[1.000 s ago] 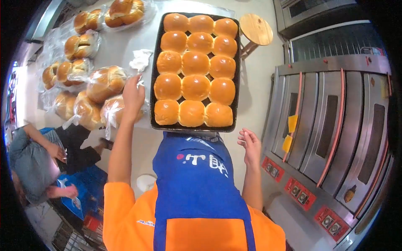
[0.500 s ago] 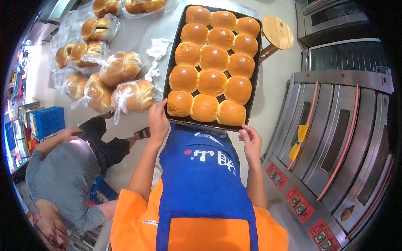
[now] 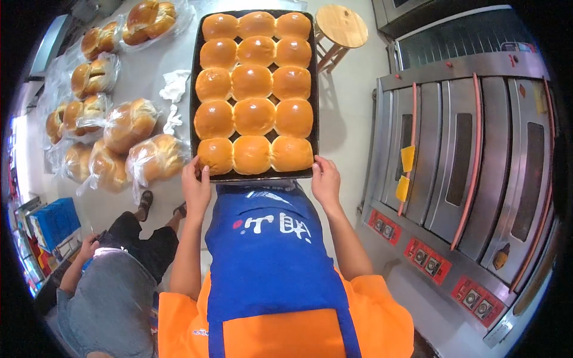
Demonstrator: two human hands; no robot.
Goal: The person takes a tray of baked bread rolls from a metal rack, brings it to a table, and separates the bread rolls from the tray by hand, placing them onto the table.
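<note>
A dark baking tray (image 3: 314, 95) full of glossy golden buns (image 3: 254, 117) is held up in front of my apron. My left hand (image 3: 196, 186) grips its near left corner, the thumb over the rim beside a bun. At the near right corner my right hand (image 3: 326, 182) has its fingers closed on the rim. The undersides of both hands' grips are hidden by the tray. The buns sit in rows of three, touching one another.
Bagged bread loaves (image 3: 130, 125) and a crumpled white wrapper (image 3: 174, 85) lie on the metal table (image 3: 152, 77) at left. A wooden stool (image 3: 341, 26) stands behind the tray. Deck ovens (image 3: 459, 161) line the right. Another person (image 3: 110, 298) stands at lower left, near a blue crate (image 3: 55, 224).
The tray has swung left in view and now sits straighter. My right hand has closed onto its corner. The stool and ovens have shifted left in view, and the other person appears lower.
</note>
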